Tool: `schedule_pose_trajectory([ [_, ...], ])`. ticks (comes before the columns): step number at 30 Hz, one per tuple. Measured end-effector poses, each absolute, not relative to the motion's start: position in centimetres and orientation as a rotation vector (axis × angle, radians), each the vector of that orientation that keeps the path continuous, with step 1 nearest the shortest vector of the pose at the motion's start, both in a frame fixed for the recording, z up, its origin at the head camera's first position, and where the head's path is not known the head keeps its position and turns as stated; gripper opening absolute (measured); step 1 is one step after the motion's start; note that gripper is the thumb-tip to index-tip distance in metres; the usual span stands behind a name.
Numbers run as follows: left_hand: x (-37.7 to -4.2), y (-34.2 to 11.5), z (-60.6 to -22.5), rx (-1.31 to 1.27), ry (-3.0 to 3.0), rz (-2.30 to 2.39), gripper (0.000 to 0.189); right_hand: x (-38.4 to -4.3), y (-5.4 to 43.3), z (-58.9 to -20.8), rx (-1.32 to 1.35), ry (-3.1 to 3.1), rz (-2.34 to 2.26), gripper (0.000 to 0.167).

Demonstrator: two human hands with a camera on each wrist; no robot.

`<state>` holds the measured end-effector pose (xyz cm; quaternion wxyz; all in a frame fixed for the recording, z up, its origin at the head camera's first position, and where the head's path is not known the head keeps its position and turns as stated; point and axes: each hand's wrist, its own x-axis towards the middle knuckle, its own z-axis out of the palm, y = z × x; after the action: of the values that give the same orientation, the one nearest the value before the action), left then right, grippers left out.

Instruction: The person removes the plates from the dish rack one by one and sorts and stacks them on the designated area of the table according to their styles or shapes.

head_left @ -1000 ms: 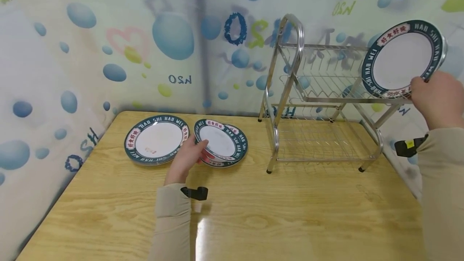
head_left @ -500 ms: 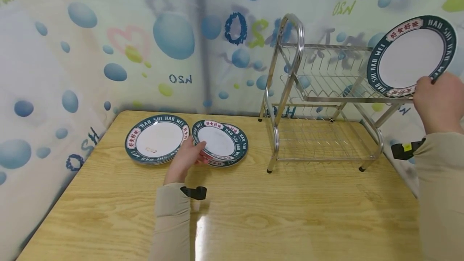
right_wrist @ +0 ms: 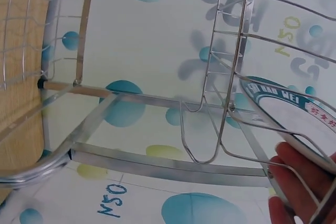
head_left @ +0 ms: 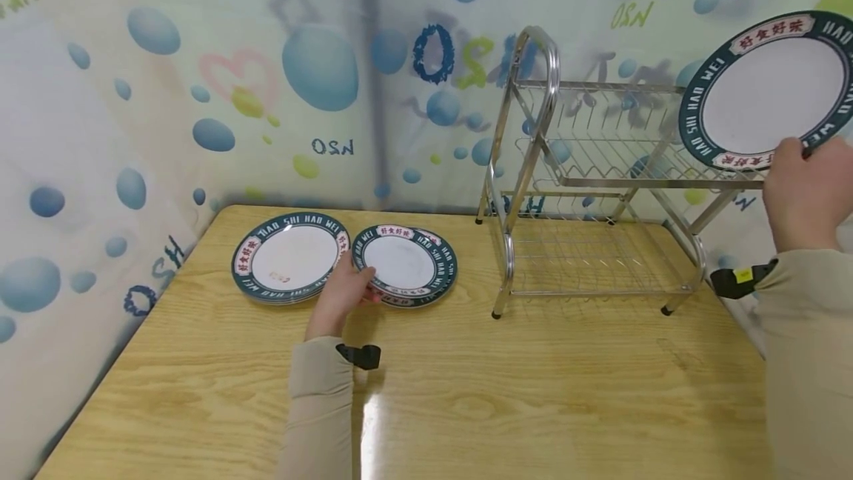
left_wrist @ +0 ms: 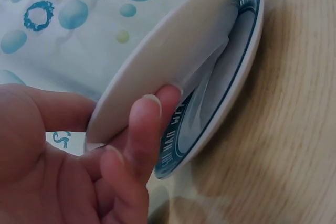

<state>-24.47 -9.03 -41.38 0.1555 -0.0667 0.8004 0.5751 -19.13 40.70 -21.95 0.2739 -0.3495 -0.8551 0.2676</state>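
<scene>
My left hand (head_left: 341, 287) pinches the near-left rim of a small white plate (head_left: 397, 261) with a dark green patterned border. In the left wrist view that plate (left_wrist: 168, 45) tilts over another plate (left_wrist: 231, 72), its raised side at my fingers. My right hand (head_left: 809, 187) grips the lower rim of a white plate (head_left: 773, 98) with the same border, held tilted at the right end of the metal dish rack's (head_left: 546, 124) upper tier. In the right wrist view the plate (right_wrist: 289, 111) shows behind rack wires, close to them; whether it touches them I cannot tell.
A stack of larger plates (head_left: 293, 254) lies on the wooden table (head_left: 466, 391), left of my left hand. The two-tier rack stands at the table's back right, near the bubble-patterned wall covering (head_left: 253, 132). Its lower shelf (head_left: 593, 261) is wire mesh.
My right hand has moved the plate right and upward, away from the rack's middle. The small plate in my left hand has sunk closer to the plate below it.
</scene>
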Motion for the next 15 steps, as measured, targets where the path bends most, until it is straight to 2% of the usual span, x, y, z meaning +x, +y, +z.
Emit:
schedule_pose_trajectory([
  [11,-24.47,-9.19,-42.22,-0.179,2.285,1.664,0.056,-19.29,40.42,-22.66,-0.914,-2.025,0.988,0.021],
  [15,-24.41,-9.16,-42.23,-0.179,2.289,1.653,0.056,-19.35,40.25,-22.75,-0.873,-1.964,1.094,0.021],
])
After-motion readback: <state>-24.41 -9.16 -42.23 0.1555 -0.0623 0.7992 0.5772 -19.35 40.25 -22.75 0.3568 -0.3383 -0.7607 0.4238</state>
